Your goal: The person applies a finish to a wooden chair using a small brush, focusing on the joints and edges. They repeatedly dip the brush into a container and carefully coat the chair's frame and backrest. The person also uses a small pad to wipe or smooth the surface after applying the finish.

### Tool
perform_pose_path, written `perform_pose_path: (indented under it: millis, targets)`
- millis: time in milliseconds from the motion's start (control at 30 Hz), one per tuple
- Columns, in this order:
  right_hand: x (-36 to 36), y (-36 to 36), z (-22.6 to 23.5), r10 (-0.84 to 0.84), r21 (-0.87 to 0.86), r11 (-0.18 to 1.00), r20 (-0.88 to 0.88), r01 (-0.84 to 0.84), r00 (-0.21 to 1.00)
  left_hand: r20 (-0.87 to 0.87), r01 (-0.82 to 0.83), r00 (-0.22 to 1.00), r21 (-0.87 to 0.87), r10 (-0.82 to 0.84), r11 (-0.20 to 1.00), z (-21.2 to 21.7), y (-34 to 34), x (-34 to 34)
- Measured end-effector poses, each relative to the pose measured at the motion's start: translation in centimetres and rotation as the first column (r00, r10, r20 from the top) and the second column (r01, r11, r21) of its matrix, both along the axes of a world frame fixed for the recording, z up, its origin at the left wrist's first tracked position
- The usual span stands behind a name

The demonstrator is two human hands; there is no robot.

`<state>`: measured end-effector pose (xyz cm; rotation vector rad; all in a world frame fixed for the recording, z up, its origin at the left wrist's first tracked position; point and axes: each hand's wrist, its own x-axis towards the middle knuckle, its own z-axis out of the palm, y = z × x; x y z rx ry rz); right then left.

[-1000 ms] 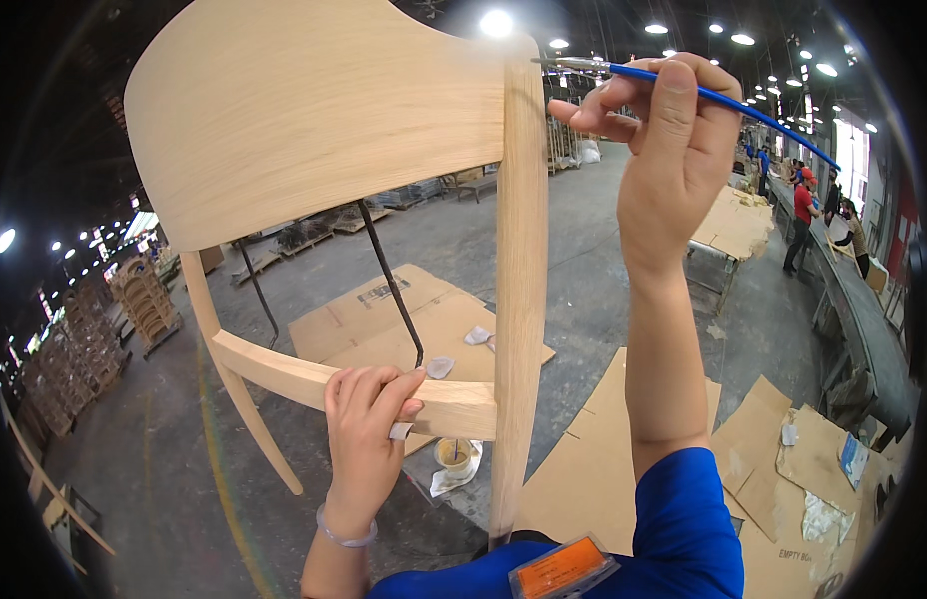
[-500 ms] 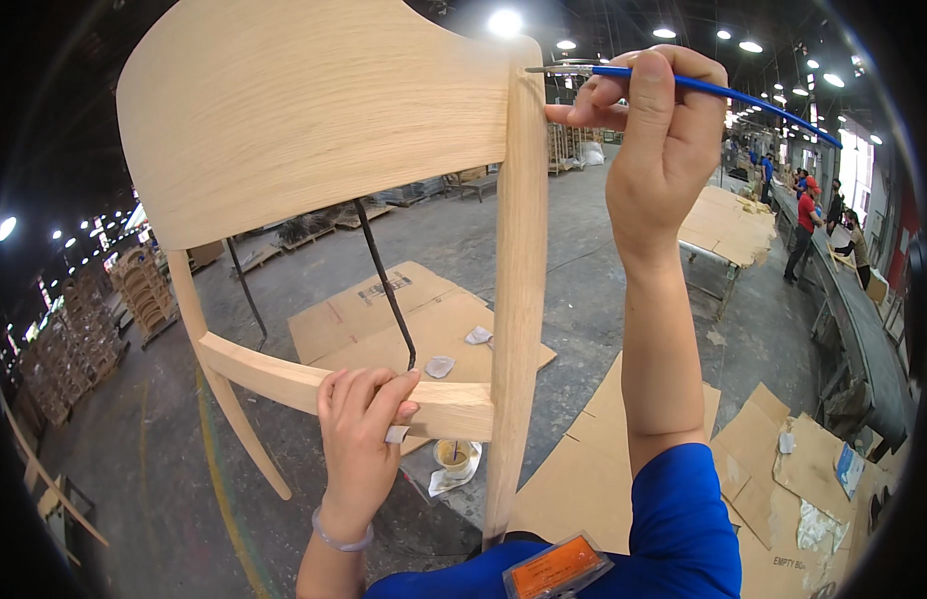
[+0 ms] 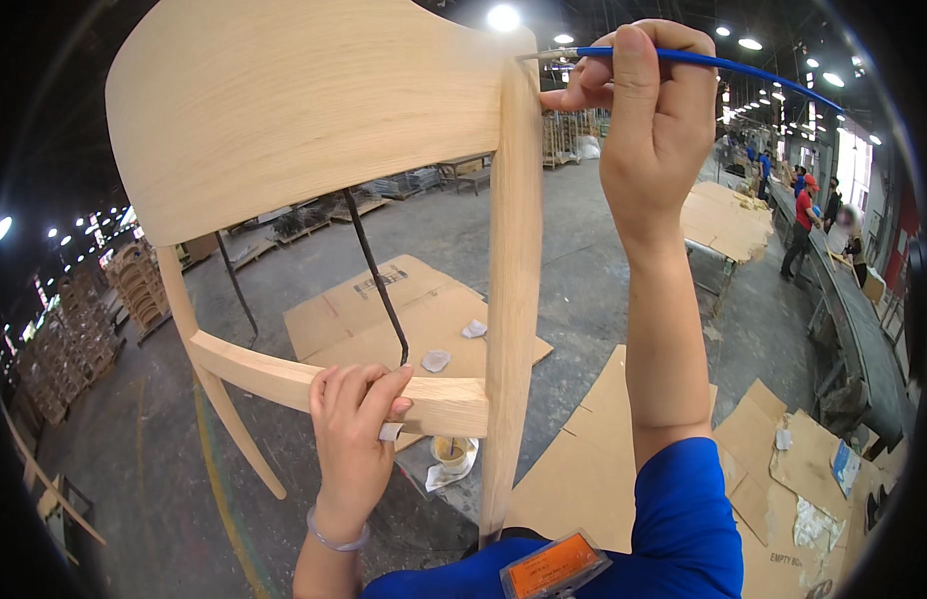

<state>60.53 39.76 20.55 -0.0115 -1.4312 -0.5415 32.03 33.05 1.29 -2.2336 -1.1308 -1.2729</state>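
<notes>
A pale wooden chair frame (image 3: 314, 110) stands upright before me, its broad curved backrest at upper left. My right hand (image 3: 658, 130) is closed round a thin blue-handled paintbrush (image 3: 723, 62). The brush tip touches or nearly touches the top of the right-hand post (image 3: 518, 250), and my outstretched little finger rests against that post's side. Lower down, my left hand (image 3: 354, 429) is wrapped over the lower rail (image 3: 444, 404). A small whitish scrap (image 3: 391, 431) shows under its fingers; I cannot tell what it is.
A cup (image 3: 451, 451) of yellowish stuff sits on a white cloth below the rail. Thin black rods (image 3: 379, 280) rise behind the frame. Flattened cardboard (image 3: 593, 449) covers floor at right. Stacked wooden parts (image 3: 139, 280) stand far left. People work along a conveyor (image 3: 833, 290) at far right.
The chair frame appears shifted slightly left and up in view. My right hand and the brush are a little higher, the tip nearer the post's top. My left hand keeps its hold.
</notes>
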Motion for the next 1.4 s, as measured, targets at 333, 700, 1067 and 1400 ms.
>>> perform_pose_path:
  millis: [333,700,1067,1400]
  targets:
    - [-0.2,-0.1,0.1,-0.03,-0.015,0.999,-0.014,0.03,0.999,-0.01,-0.008,1.0,0.0,0.008,1.0,0.1,0.0,0.0]
    - [-0.7,0.0,0.3,-0.083,-0.009,0.996,0.006,0.083,0.996,-0.008,-0.022,1.0,-0.006,0.022,1.0,0.0,0.2,-0.1]
    - [-1.3,1.1,0.7,-0.106,0.085,0.99,-0.109,0.115,0.988,-0.005,-0.03,1.0,-0.006,0.03,1.0,0.1,0.2,-0.1]
    - [-0.7,1.2,0.4,-0.002,-0.021,1.0,-0.018,0.001,1.0,0.004,-0.032,0.999,-0.012,0.033,0.999,0.2,0.2,-0.1]
